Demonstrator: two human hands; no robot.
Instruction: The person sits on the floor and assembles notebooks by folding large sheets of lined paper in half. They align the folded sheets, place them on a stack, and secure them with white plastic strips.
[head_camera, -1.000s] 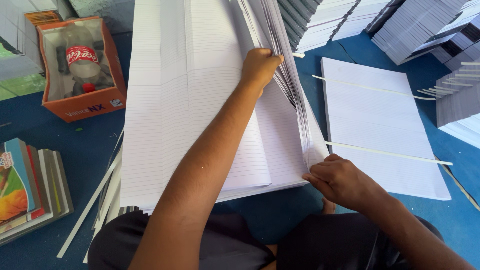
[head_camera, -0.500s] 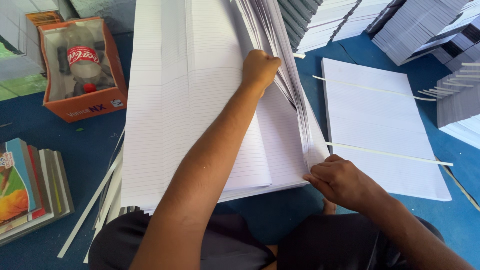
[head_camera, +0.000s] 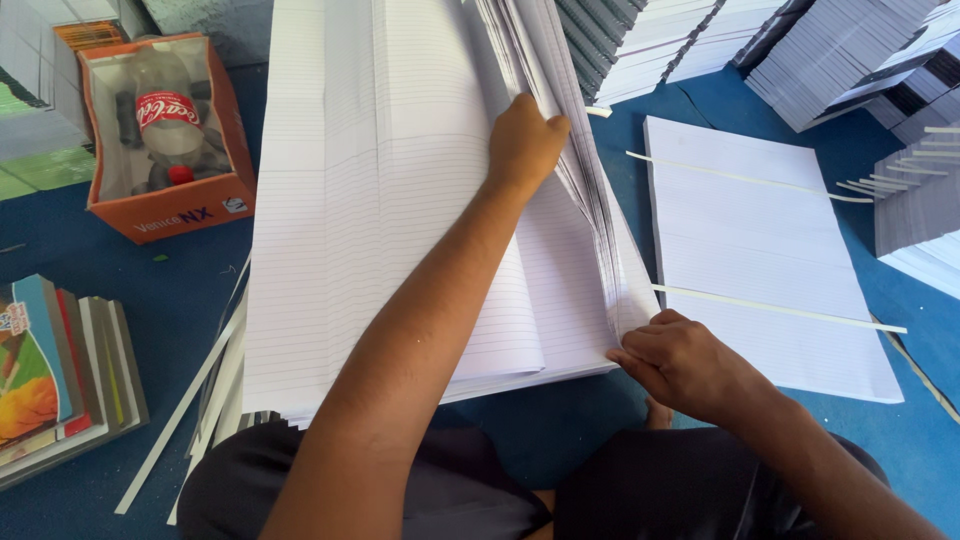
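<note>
While sheets (head_camera: 400, 200) lie unmoved, both hands' grip unchanged.

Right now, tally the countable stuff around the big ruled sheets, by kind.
Hands gripping the ruled sheets: 2 (left hand, right hand)
Orange box: 1
Plastic bottle: 1
Flat paper stack with strips across: 1
Total: 5

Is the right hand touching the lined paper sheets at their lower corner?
Touching. The head view shows the right hand pinching the lower right corner of the lined paper sheets, fingertips on their edge with no gap.
</note>
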